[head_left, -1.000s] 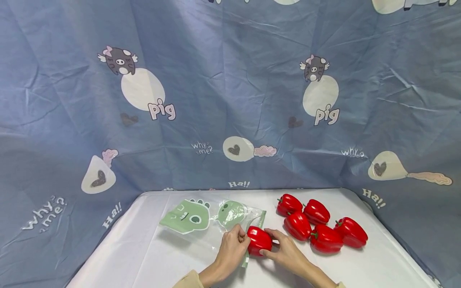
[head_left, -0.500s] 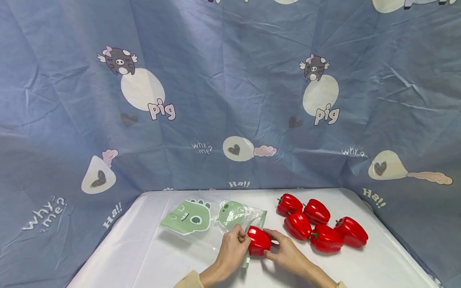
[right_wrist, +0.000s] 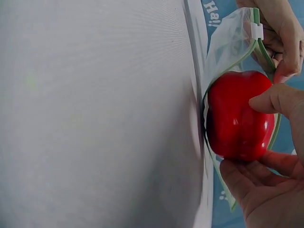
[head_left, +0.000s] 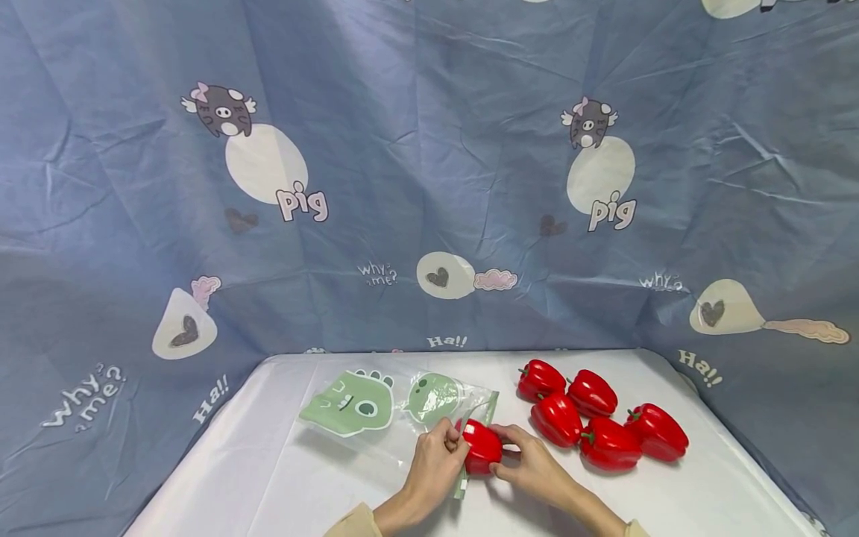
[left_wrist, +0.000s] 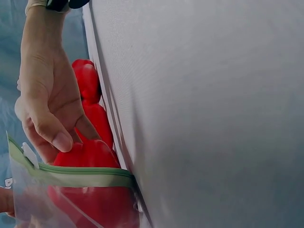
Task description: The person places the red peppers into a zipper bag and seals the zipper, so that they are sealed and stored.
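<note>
A clear zip bag [head_left: 365, 406] with green cartoon prints lies on the table, its green-edged mouth towards the right. My left hand [head_left: 432, 466] pinches the edge of that mouth, close to the white slider [right_wrist: 257, 31]. In my right hand [head_left: 530, 468] a red bell pepper [head_left: 483, 449] is held between thumb and fingers, its left part inside the opening. The right wrist view shows the green zip strip [right_wrist: 277, 135] spread around the pepper. In the left wrist view, the pepper's far end [left_wrist: 92, 154] sticks out past the zip, under the right fingers.
Several more red bell peppers [head_left: 558, 419] with green stems lie in a group on the table's right side. The white-covered table [head_left: 268, 477] ends at the back against a blue patterned curtain [head_left: 335, 149].
The right hand has pushed the pepper slightly left, a little deeper into the bag's mouth. The left hand keeps its pinch on the edge in nearly the same spot.
</note>
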{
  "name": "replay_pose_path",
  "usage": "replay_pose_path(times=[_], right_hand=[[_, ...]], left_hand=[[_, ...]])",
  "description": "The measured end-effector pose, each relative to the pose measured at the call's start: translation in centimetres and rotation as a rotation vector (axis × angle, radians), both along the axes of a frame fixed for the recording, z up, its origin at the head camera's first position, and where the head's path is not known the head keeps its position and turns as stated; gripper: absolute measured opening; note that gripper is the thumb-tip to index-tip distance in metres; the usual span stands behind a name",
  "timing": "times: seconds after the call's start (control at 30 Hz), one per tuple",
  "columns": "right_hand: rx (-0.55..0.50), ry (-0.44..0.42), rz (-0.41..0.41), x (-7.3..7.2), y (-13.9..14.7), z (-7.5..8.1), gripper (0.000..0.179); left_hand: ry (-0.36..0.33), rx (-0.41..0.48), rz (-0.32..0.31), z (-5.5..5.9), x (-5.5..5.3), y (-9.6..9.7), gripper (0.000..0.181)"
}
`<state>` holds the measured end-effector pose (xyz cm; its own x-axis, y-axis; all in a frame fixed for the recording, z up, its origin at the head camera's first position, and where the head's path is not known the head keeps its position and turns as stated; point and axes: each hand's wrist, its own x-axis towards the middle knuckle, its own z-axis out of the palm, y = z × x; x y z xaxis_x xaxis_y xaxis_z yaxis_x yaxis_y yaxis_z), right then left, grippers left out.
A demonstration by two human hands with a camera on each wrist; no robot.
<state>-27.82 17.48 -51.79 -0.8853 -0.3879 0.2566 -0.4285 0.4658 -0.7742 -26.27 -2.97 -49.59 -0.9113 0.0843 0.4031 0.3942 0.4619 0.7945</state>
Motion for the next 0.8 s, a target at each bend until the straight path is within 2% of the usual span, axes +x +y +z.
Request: replay_pose_path(times=[0.17,0.37,0.8], right_hand=[[-0.042,-0.021,0.003,-0.3,-0.2,-0.2,0.058],[-0.045,0.013,0.02,-0.5,-0.5,-0.1,0.054],[-0.126,-0.079,0.035,-1.1,-1.3,-0.6,0.058]], left_hand=[[0.017,0.008,0.007,-0.1,0.1,0.0,0.012],[0.029,0.012,0.012,-0.1,0.1,0.0,0.012],[0.014,0.022,0.02,0.1,0.2,0.2,0.013]])
